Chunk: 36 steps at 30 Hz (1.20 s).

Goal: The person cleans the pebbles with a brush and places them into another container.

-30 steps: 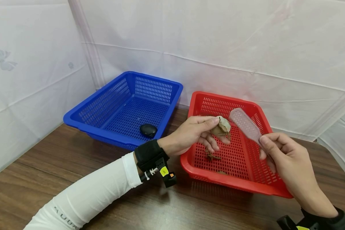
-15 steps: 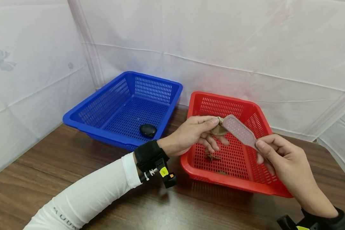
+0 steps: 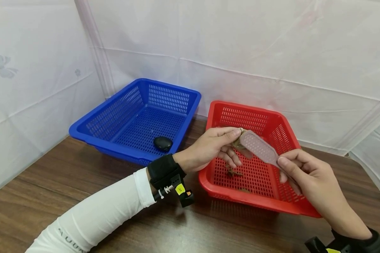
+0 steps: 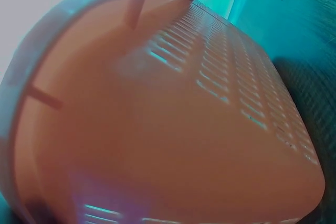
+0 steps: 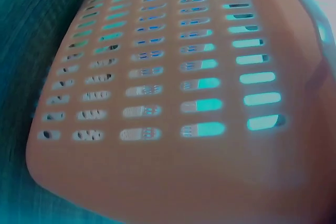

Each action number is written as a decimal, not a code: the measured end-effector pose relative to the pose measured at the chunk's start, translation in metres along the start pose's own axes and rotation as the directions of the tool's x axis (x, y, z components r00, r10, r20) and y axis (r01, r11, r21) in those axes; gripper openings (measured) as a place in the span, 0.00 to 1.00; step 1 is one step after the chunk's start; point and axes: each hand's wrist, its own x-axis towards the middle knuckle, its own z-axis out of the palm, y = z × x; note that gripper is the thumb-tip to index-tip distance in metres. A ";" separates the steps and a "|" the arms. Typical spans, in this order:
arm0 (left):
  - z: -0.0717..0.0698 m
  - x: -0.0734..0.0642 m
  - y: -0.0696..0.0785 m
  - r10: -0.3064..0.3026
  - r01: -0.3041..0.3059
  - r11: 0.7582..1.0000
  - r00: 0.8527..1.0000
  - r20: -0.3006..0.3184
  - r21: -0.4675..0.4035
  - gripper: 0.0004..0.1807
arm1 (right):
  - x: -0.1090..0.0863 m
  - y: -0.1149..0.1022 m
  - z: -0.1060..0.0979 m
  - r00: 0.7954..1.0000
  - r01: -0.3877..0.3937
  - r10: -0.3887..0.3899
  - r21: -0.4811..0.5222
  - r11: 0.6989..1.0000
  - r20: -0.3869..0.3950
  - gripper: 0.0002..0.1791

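Red basket (image 3: pixel 256 202) beneath, blue basket (image 3: pixel 145 128) alongside: left hand (image 3: pixel 210 144) round brownish lump (image 3: pixel 237 144), right hand (image 3: pixel 315 175) round pale paddle (image 3: pixel 259 146) in front.

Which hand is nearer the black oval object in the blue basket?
Left. The left hand is right of the black oval object, over the left side of the red basket; the right hand is farther right.

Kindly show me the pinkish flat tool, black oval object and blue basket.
Pinkish flat tool (image 3: pixel 259 146): head view, broad end.
Black oval object (image 3: pixel 163 143): head view, top surface.
Blue basket (image 3: pixel 186 125): head view, right rim.
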 end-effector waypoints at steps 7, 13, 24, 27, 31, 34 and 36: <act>0.001 0.001 0.001 0.017 -0.017 1.000 1.000 0.023 -0.010 0.23 | 0.006 0.002 -0.004 0.975 -0.125 0.151 0.157 0.980 -0.164 0.09; 0.001 0.001 0.000 0.009 -0.009 1.000 1.000 0.002 -0.015 0.24 | 0.002 0.003 -0.003 0.997 0.021 -0.005 0.198 0.980 -0.083 0.04; 0.001 0.001 0.002 -0.001 0.001 1.000 1.000 0.002 0.020 0.25 | 0.003 -0.001 -0.001 0.993 -0.102 0.098 -0.055 0.993 -0.064 0.05; 0.001 0.001 0.001 0.007 -0.007 1.000 1.000 0.015 0.003 0.25 | 0.004 0.001 -0.002 0.983 -0.121 0.133 0.094 0.988 -0.128 0.08; 0.001 0.000 0.001 -0.003 0.004 1.000 1.000 0.017 -0.019 0.25 | 0.002 0.002 -0.003 0.994 -0.037 0.055 0.185 0.982 -0.092 0.04; 0.000 0.000 0.001 -0.009 0.009 1.000 1.000 0.010 -0.018 0.25 | -0.001 0.001 -0.001 1.000 0.015 -0.015 0.057 0.998 -0.001 0.05; 0.000 0.000 0.000 -0.009 0.009 1.000 1.000 0.013 -0.014 0.25 | -0.001 0.001 0.000 1.000 0.012 -0.012 -0.015 1.000 0.021 0.04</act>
